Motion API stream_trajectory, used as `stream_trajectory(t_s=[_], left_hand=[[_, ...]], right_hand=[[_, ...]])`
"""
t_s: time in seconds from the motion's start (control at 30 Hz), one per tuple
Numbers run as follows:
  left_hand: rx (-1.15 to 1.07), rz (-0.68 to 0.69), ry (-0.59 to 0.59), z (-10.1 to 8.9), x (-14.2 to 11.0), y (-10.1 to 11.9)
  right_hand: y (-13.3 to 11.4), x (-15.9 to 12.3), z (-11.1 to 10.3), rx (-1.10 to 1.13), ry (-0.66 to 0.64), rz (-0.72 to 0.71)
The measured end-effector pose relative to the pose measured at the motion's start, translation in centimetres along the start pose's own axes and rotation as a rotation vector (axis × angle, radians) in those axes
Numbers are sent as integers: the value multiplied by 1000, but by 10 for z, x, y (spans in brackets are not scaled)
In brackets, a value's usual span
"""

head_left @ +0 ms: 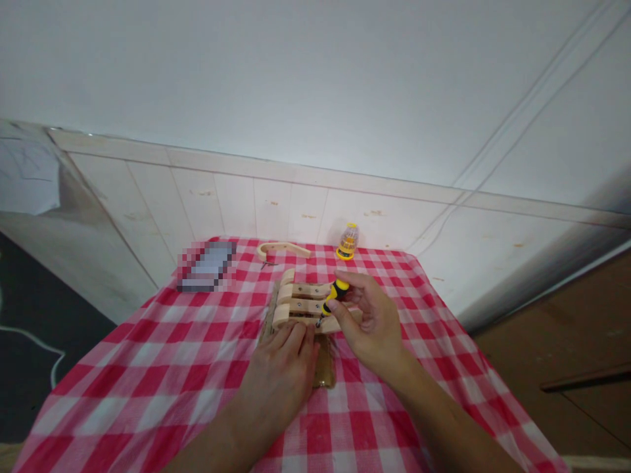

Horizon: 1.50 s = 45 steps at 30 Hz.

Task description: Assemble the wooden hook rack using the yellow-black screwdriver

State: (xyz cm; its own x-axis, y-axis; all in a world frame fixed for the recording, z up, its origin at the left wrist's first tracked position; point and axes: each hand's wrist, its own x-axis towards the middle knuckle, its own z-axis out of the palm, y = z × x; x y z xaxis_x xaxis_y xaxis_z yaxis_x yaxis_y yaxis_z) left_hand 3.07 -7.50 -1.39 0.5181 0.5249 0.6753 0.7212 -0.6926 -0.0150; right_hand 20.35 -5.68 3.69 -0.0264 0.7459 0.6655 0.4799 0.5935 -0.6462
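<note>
My right hand is closed around a yellow and black screwdriver. The screwdriver is tilted, its tip down at a screw in the nearest of several curved wooden hooks. These hooks lie side by side on a brown board, with screw heads showing in the ones farther back. My left hand presses its fingertips on the nearest hook, left of the screwdriver tip, and steadies it. Part of the board is hidden under my left hand.
Behind the board lie a loose curved wooden hook and small screws. A clear bit case with a yellow base stands near the wall. At the back left is a phone. A red and white checked cloth covers the table.
</note>
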Motion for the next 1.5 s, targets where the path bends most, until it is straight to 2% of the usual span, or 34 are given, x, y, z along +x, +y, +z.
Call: stream_trajectory(t_s=[0.37,0.67,0.9,1.5], left_hand=[[43,5,-11,-1,-1,0],[22,-14,-47,1,-2,0],[11,-16,-58,-1,-2,-1],[36,-4,-39,-2,-1,0]], right_hand=[[4,-1,6,13,54,-13],[-6,4,0,-79,12,-158],[-3,1,-2,-35,-10,-70],[-1,2,0,-7,13,-25]])
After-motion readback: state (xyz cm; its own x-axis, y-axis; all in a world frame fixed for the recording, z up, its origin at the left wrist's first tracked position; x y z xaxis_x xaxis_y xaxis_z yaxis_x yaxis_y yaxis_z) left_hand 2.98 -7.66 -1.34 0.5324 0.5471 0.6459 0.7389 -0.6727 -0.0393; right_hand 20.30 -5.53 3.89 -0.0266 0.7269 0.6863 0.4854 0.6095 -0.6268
